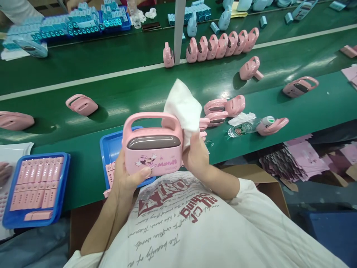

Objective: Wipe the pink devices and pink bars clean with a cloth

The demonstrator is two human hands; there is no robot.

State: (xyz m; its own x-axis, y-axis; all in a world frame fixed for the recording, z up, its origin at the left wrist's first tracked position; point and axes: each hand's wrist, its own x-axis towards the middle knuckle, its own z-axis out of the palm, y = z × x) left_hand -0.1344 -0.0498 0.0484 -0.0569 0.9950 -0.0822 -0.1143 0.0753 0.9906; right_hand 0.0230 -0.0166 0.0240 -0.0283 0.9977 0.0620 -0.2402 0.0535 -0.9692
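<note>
In front of my chest is a pink handled device (153,158), upright, with a dark glossy oval panel and a printed cartoon figure on its front. My left hand (129,180) grips its lower left side, the thumb lying across the front and the other fingers hidden behind. A white cloth (184,106) is bunched in my right hand (196,156) and touches the device's right side near the handle. The right fingers are partly covered by the cloth. Just behind the device sits a blue tray (107,139) with some pink pieces, partly blocked from sight.
Several pink devices (221,46) stand in a row beside a grey post (179,33). More pink devices (217,111) and a plastic bottle (242,128) lie to the right. At left, another blue tray (65,175) holds pink pieces. Blue pieces (80,18) fill the far side.
</note>
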